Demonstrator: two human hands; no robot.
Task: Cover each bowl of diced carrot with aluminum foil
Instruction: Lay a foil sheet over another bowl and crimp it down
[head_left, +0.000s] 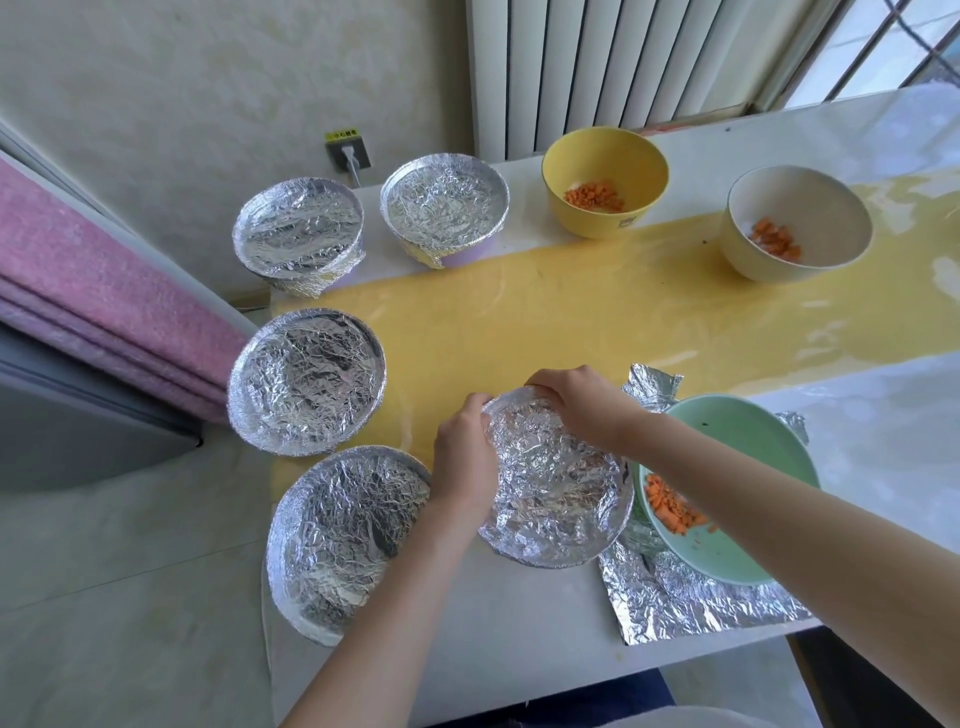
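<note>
At the near edge of the table (519, 639), your left hand (462, 457) and right hand (576, 405) both grip the foil-covered bowl (556, 493) at its far rim.

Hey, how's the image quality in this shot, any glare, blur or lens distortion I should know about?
Head view: daylight from the window washes out the table at far right. Head view: the foil-covered bowl being gripped glints with small highlights yet stays sharp. Head view: wide-angle distortion bows the table edges and slants the radiator slats.

socket label (342, 135), characters illegible
</note>
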